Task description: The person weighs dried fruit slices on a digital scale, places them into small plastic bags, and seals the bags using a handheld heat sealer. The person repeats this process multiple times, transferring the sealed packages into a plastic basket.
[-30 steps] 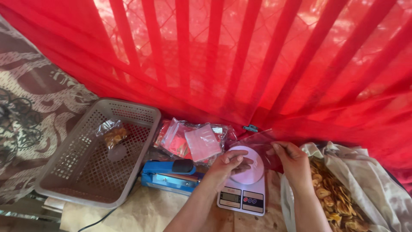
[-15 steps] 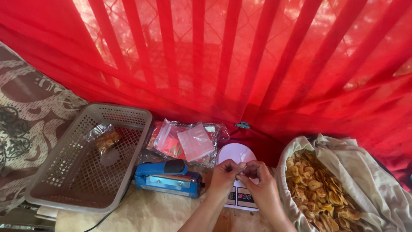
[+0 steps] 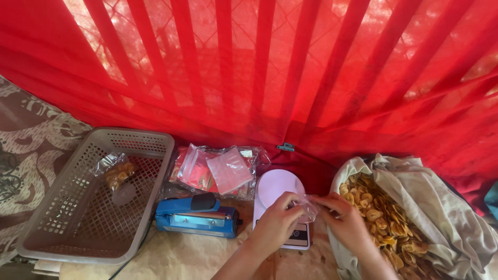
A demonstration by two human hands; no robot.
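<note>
My left hand [image 3: 275, 224] and my right hand [image 3: 346, 223] meet above the front of a white kitchen scale [image 3: 278, 193]. Both pinch a small clear plastic bag [image 3: 307, 209] between the fingertips. What the bag holds I cannot make out. To the right lies an open cloth sack [image 3: 441, 207] full of yellow fried chips [image 3: 381, 218], close beside my right hand. A blue heat sealer [image 3: 194, 217] lies left of the scale.
A grey plastic basket [image 3: 78, 228] at the left holds one filled bag of chips [image 3: 116, 173]. A pile of empty clear bags [image 3: 218, 168] lies behind the sealer. Red netting [image 3: 270, 67] hangs across the back. A patterned mat [image 3: 26, 140] is at far left.
The hands came off the scale's plate and closer to me, now together over its front edge with the small bag between them. The camera has tilted up and rightward.
</note>
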